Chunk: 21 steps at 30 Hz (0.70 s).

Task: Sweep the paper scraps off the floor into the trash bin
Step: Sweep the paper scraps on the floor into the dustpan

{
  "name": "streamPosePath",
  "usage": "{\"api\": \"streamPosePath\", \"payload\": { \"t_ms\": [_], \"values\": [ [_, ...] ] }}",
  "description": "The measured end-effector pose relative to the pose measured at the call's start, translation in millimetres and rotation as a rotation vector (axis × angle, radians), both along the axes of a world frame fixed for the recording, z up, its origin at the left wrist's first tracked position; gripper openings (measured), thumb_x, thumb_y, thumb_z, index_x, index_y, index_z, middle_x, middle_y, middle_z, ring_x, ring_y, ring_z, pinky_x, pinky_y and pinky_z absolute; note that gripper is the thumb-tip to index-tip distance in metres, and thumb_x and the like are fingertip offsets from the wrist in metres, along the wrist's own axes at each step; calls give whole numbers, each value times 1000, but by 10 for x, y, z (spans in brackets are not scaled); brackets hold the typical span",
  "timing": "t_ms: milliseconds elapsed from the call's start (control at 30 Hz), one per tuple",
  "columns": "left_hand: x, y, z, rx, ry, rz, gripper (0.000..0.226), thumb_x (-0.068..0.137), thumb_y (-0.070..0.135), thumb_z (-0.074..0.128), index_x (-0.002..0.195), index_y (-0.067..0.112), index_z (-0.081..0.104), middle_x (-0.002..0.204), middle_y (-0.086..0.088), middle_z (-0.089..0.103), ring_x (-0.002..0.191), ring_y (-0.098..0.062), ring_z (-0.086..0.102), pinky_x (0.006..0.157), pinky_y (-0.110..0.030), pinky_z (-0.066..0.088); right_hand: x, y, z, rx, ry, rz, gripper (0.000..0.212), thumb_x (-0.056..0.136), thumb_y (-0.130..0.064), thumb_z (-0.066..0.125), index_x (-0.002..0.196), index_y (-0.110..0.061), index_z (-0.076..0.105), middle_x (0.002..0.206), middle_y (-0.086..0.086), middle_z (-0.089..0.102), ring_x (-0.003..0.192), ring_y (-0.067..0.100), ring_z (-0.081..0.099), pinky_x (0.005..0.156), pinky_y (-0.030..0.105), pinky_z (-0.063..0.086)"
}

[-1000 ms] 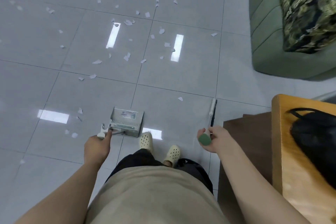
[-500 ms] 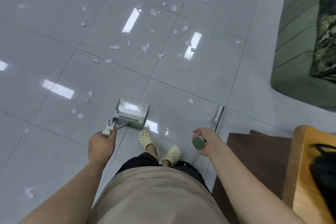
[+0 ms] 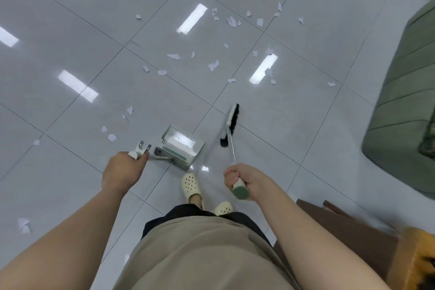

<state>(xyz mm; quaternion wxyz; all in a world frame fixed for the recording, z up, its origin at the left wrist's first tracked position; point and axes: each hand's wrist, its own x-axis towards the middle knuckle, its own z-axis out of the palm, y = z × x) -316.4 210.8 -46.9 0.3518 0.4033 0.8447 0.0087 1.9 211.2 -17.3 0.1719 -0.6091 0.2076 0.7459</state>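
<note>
Left hand point(image 3: 122, 172) grips dustpan point(image 3: 182, 147) handle; pan sits on floor point(image 3: 70, 113) just ahead of feet. Right hand point(image 3: 244, 180) grips broom point(image 3: 230, 125) handle, fingers wrapped; brush head just right of dustpan. Scraps point(image 3: 213, 65) scattered ahead of and left of dustpan. Sofa point(image 3: 404, 110) far right.

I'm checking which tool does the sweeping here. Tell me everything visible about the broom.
The broom has a narrow white head with black bristles, a thin pale shaft and a green cap at the handle's end. The right hand grips the handle near that cap. The head sits low at the grey tiled floor, right of the dustpan; actual floor contact is unclear.
</note>
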Motion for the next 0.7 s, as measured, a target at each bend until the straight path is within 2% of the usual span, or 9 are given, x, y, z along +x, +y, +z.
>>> {"api": "streamPosePath", "payload": {
  "t_ms": [67, 167, 267, 367, 433, 567, 700],
  "values": [
    [-4, 25, 22, -12, -28, 11, 61, 94, 63, 58, 61, 11, 57, 66, -13, 63, 64, -30, 58, 56, -33, 40, 176, 187, 6, 9, 96, -47, 26, 78, 13, 54, 87, -9, 45, 53, -1, 36, 31, 7, 36, 26, 18, 32],
    [66, 30, 32, -25, -91, 71, 63, 92, 63, 61, 65, 6, 58, 66, -12, 63, 64, -30, 59, 55, -33, 41, 467, 418, 51, 47, 234, -119, 56, 55, 24, 74, 94, -9, 49, 56, -6, 32, 32, 6, 35, 27, 17, 33],
    [221, 65, 57, 20, -137, 110, 60, 93, 62, 61, 65, 9, 57, 66, -10, 63, 65, -29, 59, 56, -33, 41, 517, 616, 209, 91, 271, -110, 53, 55, 22, 75, 88, -10, 49, 54, -6, 34, 32, 5, 35, 28, 15, 32],
    [441, 178, 106, 39, -152, 157, 59, 94, 62, 59, 70, 8, 60, 70, -10, 65, 67, -29, 60, 58, -33, 42, 465, 768, 378, 116, 135, -32, 24, 81, 6, 58, 77, -14, 44, 50, -6, 35, 29, 4, 34, 28, 12, 29],
    [589, 268, 123, 50, -160, 170, 60, 94, 62, 58, 69, 8, 60, 69, -10, 65, 65, -29, 60, 56, -33, 42, 532, 849, 438, 121, 66, -53, 26, 91, 0, 47, 73, -16, 40, 47, -5, 35, 28, 4, 33, 27, 12, 28],
    [920, 477, 122, 72, -179, 143, 60, 95, 63, 56, 70, 8, 61, 69, -10, 65, 66, -29, 61, 56, -33, 43, 950, 1007, 493, 141, -101, -123, 26, 89, 3, 46, 74, -17, 37, 48, -5, 33, 29, 5, 32, 28, 13, 30],
    [1336, 753, 110, 109, -174, 137, 59, 95, 61, 58, 74, 6, 62, 71, -11, 66, 67, -30, 62, 59, -34, 47, 1636, 1136, 439, 168, -337, -33, 18, 86, 4, 48, 88, -13, 45, 50, -4, 37, 31, 7, 36, 29, 15, 33]
  ]
}}
